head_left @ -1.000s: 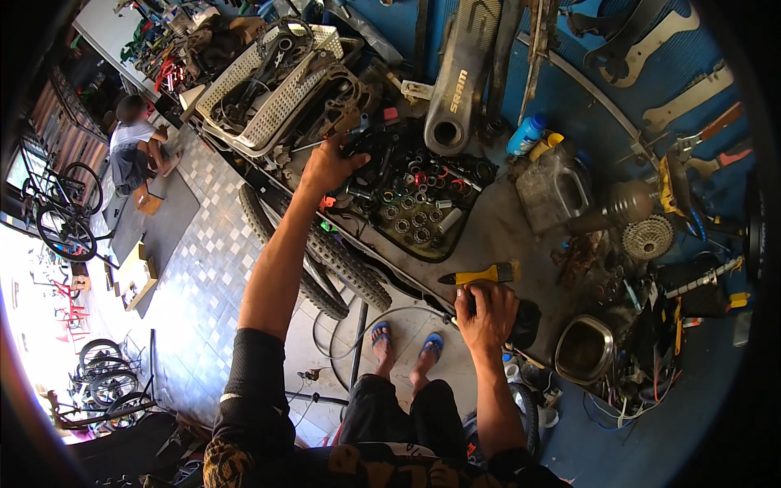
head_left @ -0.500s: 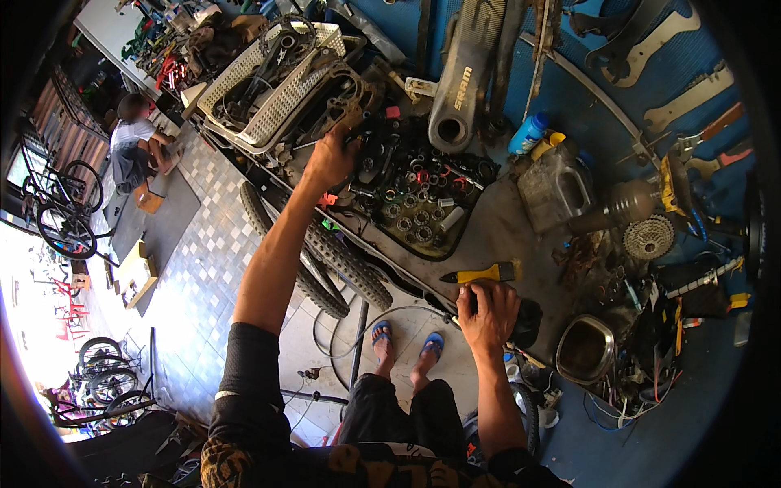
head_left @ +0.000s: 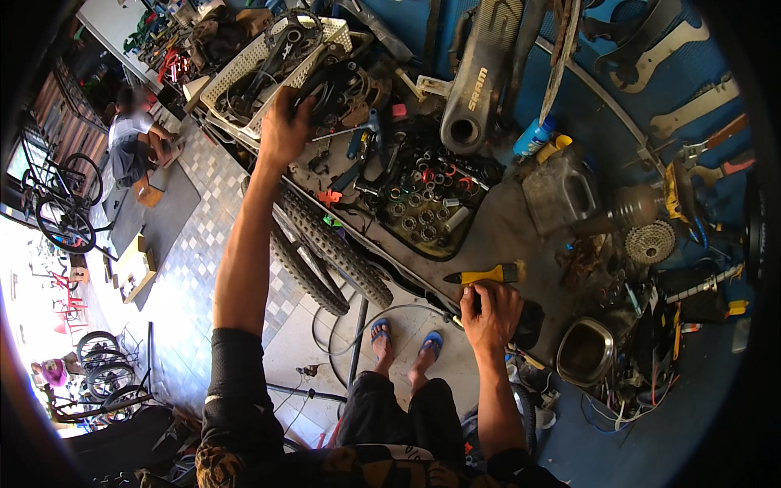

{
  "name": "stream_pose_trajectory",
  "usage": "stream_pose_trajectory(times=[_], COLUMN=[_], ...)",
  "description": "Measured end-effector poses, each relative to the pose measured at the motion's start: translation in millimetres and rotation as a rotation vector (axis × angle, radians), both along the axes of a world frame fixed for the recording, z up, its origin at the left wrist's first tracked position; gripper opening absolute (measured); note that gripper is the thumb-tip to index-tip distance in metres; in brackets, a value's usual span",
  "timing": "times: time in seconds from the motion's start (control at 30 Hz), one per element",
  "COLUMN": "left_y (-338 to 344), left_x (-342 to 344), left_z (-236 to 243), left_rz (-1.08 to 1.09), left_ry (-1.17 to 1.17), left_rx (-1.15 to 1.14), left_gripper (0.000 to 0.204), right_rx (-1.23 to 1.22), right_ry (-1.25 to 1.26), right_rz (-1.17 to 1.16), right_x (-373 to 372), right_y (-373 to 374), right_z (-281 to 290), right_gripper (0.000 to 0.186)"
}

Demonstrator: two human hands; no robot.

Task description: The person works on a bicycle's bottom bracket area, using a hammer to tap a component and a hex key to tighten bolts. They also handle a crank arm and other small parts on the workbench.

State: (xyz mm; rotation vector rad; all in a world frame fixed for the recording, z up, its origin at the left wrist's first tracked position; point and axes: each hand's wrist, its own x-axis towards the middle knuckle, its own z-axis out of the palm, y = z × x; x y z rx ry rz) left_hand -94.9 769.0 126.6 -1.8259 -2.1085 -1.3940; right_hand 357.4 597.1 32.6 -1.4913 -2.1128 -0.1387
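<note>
My left hand (head_left: 285, 130) is beside the cream plastic basket (head_left: 342, 37) of bike parts, fingers curled at a dark part (head_left: 325, 81); what they grip is partly hidden. Right of it, a blue-handled T-shaped tool (head_left: 373, 126) lies over other tools. My right hand (head_left: 492, 317) rests on the bench's front edge, fingers stretched forward and apart, holding nothing. Just beyond its fingertips lies a yellow-handled brush (head_left: 488, 275). Between the hands, a dark tray (head_left: 439, 254) bears small rings, bolts and metal parts.
A bike tyre (head_left: 338, 244) stands against the bench front. A crank arm (head_left: 480, 89), blue bottle (head_left: 533, 137), clear jug (head_left: 561, 191), cassette (head_left: 649, 241) and metal bowl (head_left: 586, 350) are further right. Wrenches (head_left: 663, 53) hang on the blue wall. A person (head_left: 134, 142) crouches on the left.
My left hand has moved left and away from me, from the tools beside the tray to the basket's side, uncovering the blue-handled tool. My right hand stays on the bench edge.
</note>
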Motion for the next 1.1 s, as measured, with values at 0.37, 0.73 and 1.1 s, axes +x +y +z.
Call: stream_pose_trajectory(times=[0.37,0.73,1.1], left_y=[-53,-79,-94], left_x=[55,119,132], left_z=[-9,-64,-75], left_rz=[-0.415,-0.883,-0.799], left_ry=[-0.133,0.140,0.326], left_rx=[-0.352,-0.375,-0.330], left_gripper=[0.025,0.031,0.034], right_rx=[0.002,-0.037,-0.056], right_ry=[0.020,0.043,0.038], right_rz=[-0.003,-0.016,0.004], right_x=[-1,-1,2], right_y=[0,0,-7], right_z=[1,2,4], right_gripper=[0.013,0.013,0.015])
